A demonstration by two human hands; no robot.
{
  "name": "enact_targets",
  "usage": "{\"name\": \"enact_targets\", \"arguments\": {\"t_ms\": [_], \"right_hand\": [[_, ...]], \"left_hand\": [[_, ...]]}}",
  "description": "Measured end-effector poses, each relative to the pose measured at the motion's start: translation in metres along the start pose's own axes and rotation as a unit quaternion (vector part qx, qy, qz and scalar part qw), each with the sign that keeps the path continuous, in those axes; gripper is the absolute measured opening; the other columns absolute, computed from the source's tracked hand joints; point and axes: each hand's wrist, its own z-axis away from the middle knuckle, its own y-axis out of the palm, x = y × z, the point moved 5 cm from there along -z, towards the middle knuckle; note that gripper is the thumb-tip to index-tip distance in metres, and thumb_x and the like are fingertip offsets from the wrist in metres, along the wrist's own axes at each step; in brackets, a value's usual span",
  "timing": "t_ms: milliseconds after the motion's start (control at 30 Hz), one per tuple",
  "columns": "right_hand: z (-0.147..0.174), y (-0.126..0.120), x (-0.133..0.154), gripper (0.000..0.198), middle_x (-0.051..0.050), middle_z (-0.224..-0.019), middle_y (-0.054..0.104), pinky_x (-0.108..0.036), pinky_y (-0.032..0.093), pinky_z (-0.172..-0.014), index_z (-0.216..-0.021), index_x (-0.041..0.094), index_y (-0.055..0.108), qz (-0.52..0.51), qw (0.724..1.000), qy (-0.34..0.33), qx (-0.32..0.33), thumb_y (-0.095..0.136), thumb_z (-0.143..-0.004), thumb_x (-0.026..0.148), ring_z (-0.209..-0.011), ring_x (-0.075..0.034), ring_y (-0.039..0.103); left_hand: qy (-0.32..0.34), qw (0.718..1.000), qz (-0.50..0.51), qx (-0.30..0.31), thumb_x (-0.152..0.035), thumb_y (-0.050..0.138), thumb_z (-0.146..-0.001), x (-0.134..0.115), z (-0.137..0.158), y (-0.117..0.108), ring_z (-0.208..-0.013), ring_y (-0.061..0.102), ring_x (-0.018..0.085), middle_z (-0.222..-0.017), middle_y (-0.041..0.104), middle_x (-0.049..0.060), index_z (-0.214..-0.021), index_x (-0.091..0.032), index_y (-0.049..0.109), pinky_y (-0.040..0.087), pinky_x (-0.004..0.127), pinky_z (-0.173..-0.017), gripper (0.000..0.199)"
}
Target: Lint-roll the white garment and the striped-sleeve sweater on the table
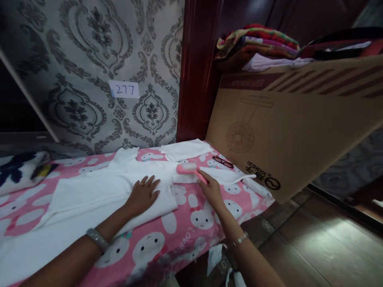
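The left hand lies flat on the white clothes, palm down, fingers a bit apart. It holds nothing. The left arm comes up from the bottom left. The right arm comes from the bottom right, and the right hand has its fingers wrapped around the handle of the roller.

The roller is pink with a pale, round roll. Its head is over the right part of the white clothes, to the right of the left hand. The clothes are spread out on a pink sheet with bunnies. I cannot tell if they are one piece or more.

There are two hands, one roller, one ring, two bracelets, one on each wrist, one pair of glasses, one number card and one big box.
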Motion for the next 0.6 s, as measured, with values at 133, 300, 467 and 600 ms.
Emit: {"name": "enact_targets", "arguments": {"t_ms": [133, 300, 467, 600], "right_hand": [[-0.044, 0.024, 0.025, 0.049, -0.006, -0.135, 0.064, -0.037, 0.044, -0.106, -0.134, 0.02, 0.062, 0.1, 0.989, -0.032, 0.102, 0.056, -0.086, 0.015, -0.125, -0.024, 0.059], [-0.043, -0.018, 0.013, 0.049, -0.003, -0.131, 0.067, -0.037, 0.044, -0.104, -0.126, 0.025, 0.068, 0.145, 0.981, -0.025, 0.13, 0.06, -0.081, 0.009, -0.121, -0.026, 0.061], [0.006, -0.114, -0.024, 0.053, -0.005, -0.127, 0.069, -0.04, 0.047, -0.102, -0.125, 0.026, 0.069, 0.166, 0.98, 0.009, 0.112, 0.057, -0.076, 0.008, -0.116, -0.026, 0.064], [0.034, -0.165, -0.044, 0.051, -0.005, -0.118, 0.074, -0.038, 0.051, -0.094, -0.121, 0.025, 0.071, 0.133, 0.99, 0.034, 0.019, 0.063, -0.071, 0.018, -0.105, -0.025, 0.068]], "left_hand": [[-0.002, 1.0, -0.009, 0.005, -0.039, 0.043, -0.093, 0.004, 0.0, 0.005, -0.145, 0.033, 0.035, -0.156, 0.041, 0.01, -0.143, -0.027, 0.052, 0.029, 0.058, -0.114, 0.053], [0.008, 1.0, -0.029, 0.006, -0.039, 0.04, -0.094, 0.008, -0.005, 0.007, -0.146, 0.032, 0.034, -0.156, 0.04, 0.009, -0.145, -0.026, 0.05, 0.029, 0.057, -0.114, 0.053], [0.014, 0.999, -0.041, -0.016, -0.04, 0.04, -0.093, 0.012, -0.008, 0.017, -0.145, 0.033, 0.034, -0.156, 0.041, 0.008, -0.143, -0.027, 0.052, 0.03, 0.057, -0.114, 0.053], [0.013, 0.999, -0.048, -0.011, -0.041, 0.038, -0.093, 0.013, -0.01, 0.02, -0.145, 0.033, 0.035, -0.156, 0.041, 0.008, -0.144, -0.025, 0.051, 0.03, 0.057, -0.114, 0.055]]}}
